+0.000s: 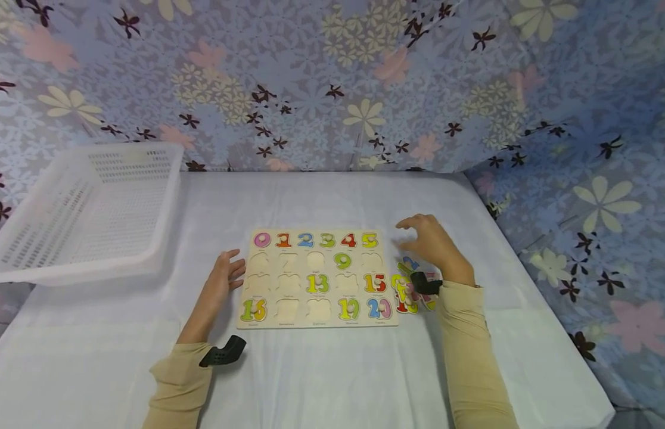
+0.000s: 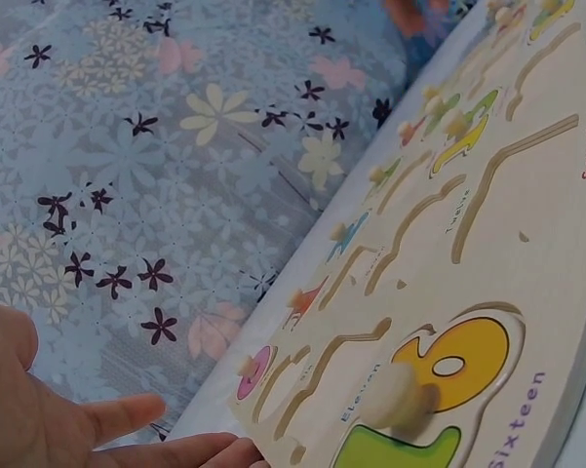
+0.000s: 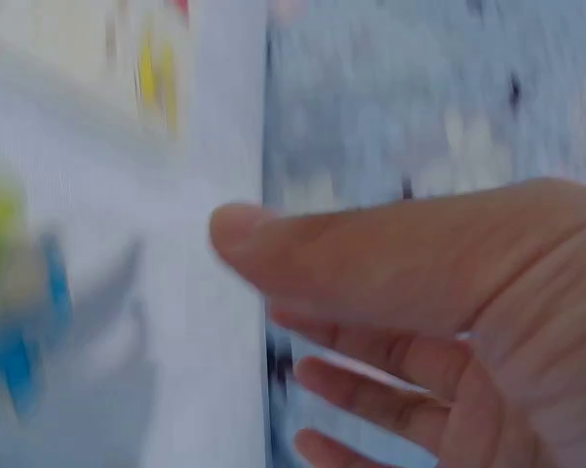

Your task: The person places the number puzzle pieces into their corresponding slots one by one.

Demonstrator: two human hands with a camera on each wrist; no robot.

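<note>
A wooden number puzzle board (image 1: 316, 325) lies flat on the white table. Pieces such as the 9 (image 1: 342, 261), 13 (image 1: 317, 283), 15 (image 1: 375, 283) and 20 (image 1: 379, 308) sit in it, among several bare recesses. My left hand (image 1: 223, 279) is at the board's left edge, its fingers extended; in the left wrist view they are near the corner by the pink 0 (image 2: 256, 372). Beyond the right edge, my right hand (image 1: 431, 241) is above the table with thumb and fingers apart, holding nothing. Loose number pieces (image 1: 404, 293) lie heaped below it, partly hidden by the wrist camera.
A white plastic basket (image 1: 163, 220) stands at the left of the table. Flowered cloth (image 1: 311, 89) hangs behind the table and along its right side. Each wrist carries a black camera, the left one (image 1: 223, 353) over the tabletop.
</note>
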